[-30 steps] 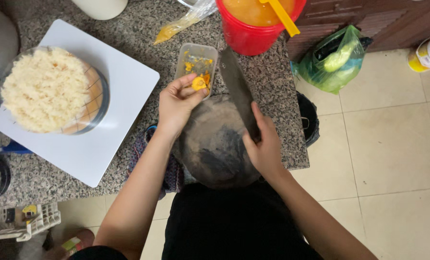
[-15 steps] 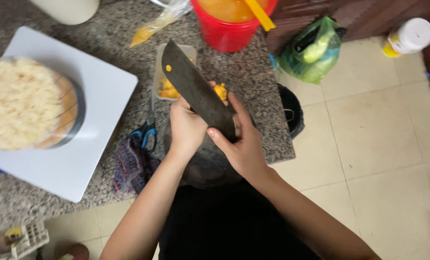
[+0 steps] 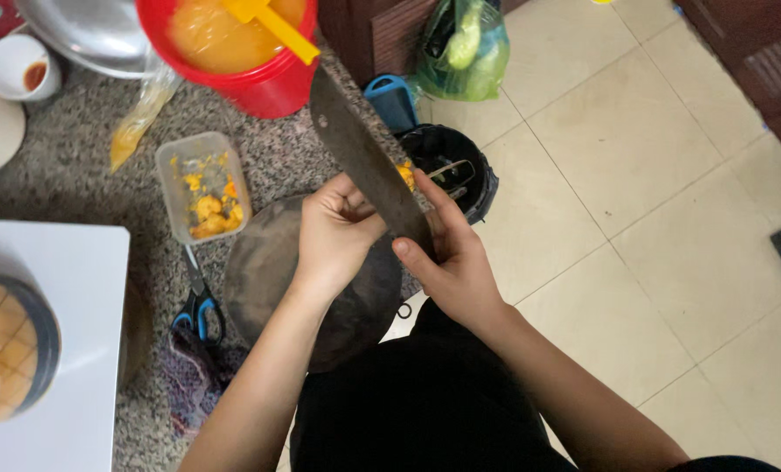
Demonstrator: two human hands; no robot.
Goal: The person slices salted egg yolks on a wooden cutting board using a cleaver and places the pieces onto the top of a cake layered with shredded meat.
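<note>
**Two hands on a cleaver above a dark round board**

The right hand wraps its fingers around the cleaver, blade raised over the granite counter. The left hand, fingers curled together, touches the blade's face above the round board.

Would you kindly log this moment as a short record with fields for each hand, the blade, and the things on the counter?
Right hand: grips the cleaver at its lower end, blade tilted up and away.
Left hand: fingers against the blade's side, above a round dark board.
On blade: a small orange bit near the hands.
Counter: clear tub with orange pieces, red bucket of orange liquid, blue-handled scissors.
Floor: black bin, green bag.
</note>
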